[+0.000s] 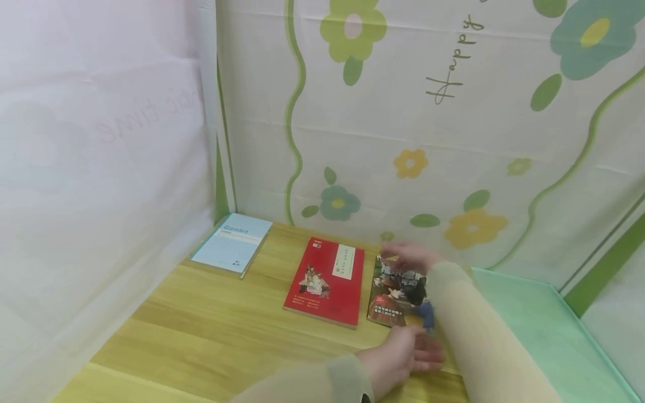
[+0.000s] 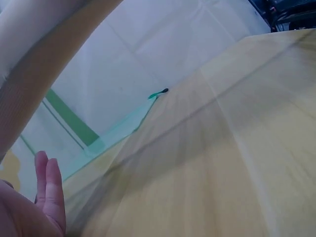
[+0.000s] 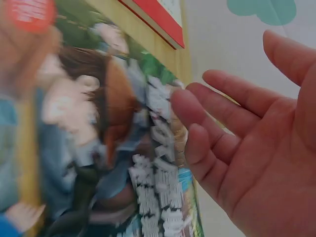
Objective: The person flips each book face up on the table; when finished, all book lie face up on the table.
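An illustrated colourful book (image 1: pixel 395 294) lies flat on the wooden table (image 1: pixel 211 324), right of a red book (image 1: pixel 326 280). My right hand (image 1: pixel 410 254) is at the illustrated book's far edge, and its sleeve crosses the book's right side. In the right wrist view this hand (image 3: pixel 247 138) has spread, relaxed fingers, with fingertips at the edge of the blurred book cover (image 3: pixel 98 138); the red book (image 3: pixel 158 17) shows above. My left hand (image 1: pixel 405 352) hovers flat at the book's near edge, holding nothing. Its straight fingers (image 2: pixel 49 187) show above the table (image 2: pixel 222 163).
A light blue "Gambit" notebook (image 1: pixel 232 243) lies in the back left corner. A green mat (image 1: pixel 529 319) covers the table's right side. Flower-print sheets wall in the back and right, and a white sheet hangs on the left.
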The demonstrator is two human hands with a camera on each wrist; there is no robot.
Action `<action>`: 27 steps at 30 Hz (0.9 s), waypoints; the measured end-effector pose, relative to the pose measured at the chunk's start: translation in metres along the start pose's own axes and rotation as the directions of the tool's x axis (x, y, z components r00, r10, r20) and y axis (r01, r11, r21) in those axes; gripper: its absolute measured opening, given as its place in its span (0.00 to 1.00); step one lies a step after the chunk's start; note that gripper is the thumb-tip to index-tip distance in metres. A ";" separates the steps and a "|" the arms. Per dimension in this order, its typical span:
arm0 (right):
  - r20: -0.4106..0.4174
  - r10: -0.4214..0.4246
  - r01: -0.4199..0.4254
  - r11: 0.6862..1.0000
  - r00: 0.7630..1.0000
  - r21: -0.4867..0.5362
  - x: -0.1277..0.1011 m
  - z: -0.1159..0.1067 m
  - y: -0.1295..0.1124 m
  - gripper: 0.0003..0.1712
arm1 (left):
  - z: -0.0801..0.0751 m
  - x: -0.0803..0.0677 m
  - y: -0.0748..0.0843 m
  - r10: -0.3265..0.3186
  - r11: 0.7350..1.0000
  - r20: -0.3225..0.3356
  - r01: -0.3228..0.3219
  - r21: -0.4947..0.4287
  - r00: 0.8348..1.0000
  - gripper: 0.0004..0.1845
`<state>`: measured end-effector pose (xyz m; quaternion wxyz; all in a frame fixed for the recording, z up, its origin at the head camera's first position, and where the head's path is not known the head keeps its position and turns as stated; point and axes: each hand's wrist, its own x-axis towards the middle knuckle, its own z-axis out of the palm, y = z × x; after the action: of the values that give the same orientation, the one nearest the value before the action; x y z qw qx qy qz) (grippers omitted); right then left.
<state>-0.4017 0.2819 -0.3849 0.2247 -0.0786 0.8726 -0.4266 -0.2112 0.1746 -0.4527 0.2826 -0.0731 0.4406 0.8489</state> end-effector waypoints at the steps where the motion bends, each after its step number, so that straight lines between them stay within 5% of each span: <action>1: 0.001 -0.006 0.006 1.000 1.000 -0.013 0.000 0.001 0.001 0.33 | 0.000 -0.001 -0.002 0.003 0.999 -0.001 -0.003 0.033 1.000 0.14; 6: -0.040 -0.033 0.023 0.971 0.999 -0.237 -0.004 0.002 0.007 0.34 | -0.007 -0.004 -0.001 0.059 0.965 0.055 -0.071 0.253 0.997 0.06; 8: -0.062 -0.055 0.029 0.932 0.997 -0.362 -0.006 0.002 0.011 0.35 | -0.013 -0.003 0.007 0.130 0.926 0.104 -0.159 0.343 0.986 0.06; 9: -0.070 -0.066 0.030 0.907 0.995 -0.420 -0.007 0.001 0.013 0.36 | -0.016 -0.003 0.013 0.171 0.884 0.133 -0.211 0.417 0.976 0.07; 11: -0.081 -0.068 0.020 0.876 0.994 -0.482 -0.008 0.002 0.018 0.39 | -0.023 -0.003 0.029 0.222 0.743 0.230 -0.317 0.590 0.948 0.09; 12: -0.077 -0.075 0.026 0.864 0.994 -0.503 -0.009 0.003 0.021 0.40 | -0.026 -0.004 0.038 0.225 0.624 0.295 -0.370 0.688 0.929 0.10; 13: -0.068 -0.077 0.031 0.854 0.995 -0.519 -0.009 0.004 0.023 0.42 | -0.029 -0.005 0.046 0.214 0.477 0.360 -0.419 0.772 0.908 0.12; 15: -0.057 -0.059 0.021 0.852 0.997 -0.523 -0.009 0.006 0.028 0.46 | -0.035 -0.007 0.058 0.144 0.144 0.457 -0.476 0.868 0.878 0.19; 16: -0.051 -0.044 0.011 0.855 0.998 -0.518 -0.009 0.008 0.029 0.49 | -0.038 -0.007 0.061 0.094 0.006 0.485 -0.487 0.873 0.870 0.23; 18: -0.038 -0.040 0.014 0.858 0.998 -0.513 -0.009 0.010 0.032 0.53 | -0.043 -0.008 0.064 0.013 -0.219 0.489 -0.475 0.852 0.872 0.31; 19: -0.034 -0.037 0.014 0.861 0.999 -0.508 -0.009 0.012 0.034 0.54 | -0.045 -0.008 0.064 -0.013 -0.295 0.469 -0.451 0.842 0.883 0.34; 20: -0.032 -0.040 0.018 0.859 0.999 -0.511 -0.009 0.013 0.035 0.55 | -0.048 -0.008 0.063 -0.027 -0.353 0.435 -0.416 0.838 0.900 0.37; 22: -0.016 -0.070 0.051 0.848 0.997 -0.528 -0.009 0.014 0.036 0.55 | -0.052 -0.008 0.061 -0.034 -0.418 0.381 -0.360 0.834 0.924 0.39; 24: 0.002 -0.102 0.087 0.834 0.995 -0.544 -0.009 0.014 0.037 0.54 | -0.054 -0.007 0.060 -0.027 -0.456 0.354 -0.326 0.828 0.935 0.41; 27: 0.023 -0.142 0.130 0.815 0.990 -0.565 -0.010 0.014 0.037 0.54 | -0.053 -0.006 0.061 -0.029 -0.474 0.336 -0.309 0.824 0.941 0.42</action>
<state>-0.3848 0.2986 -0.4182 0.1517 -0.1994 0.9540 -0.1648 -0.2460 0.1025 -0.4392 0.1296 0.3487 0.9228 0.1003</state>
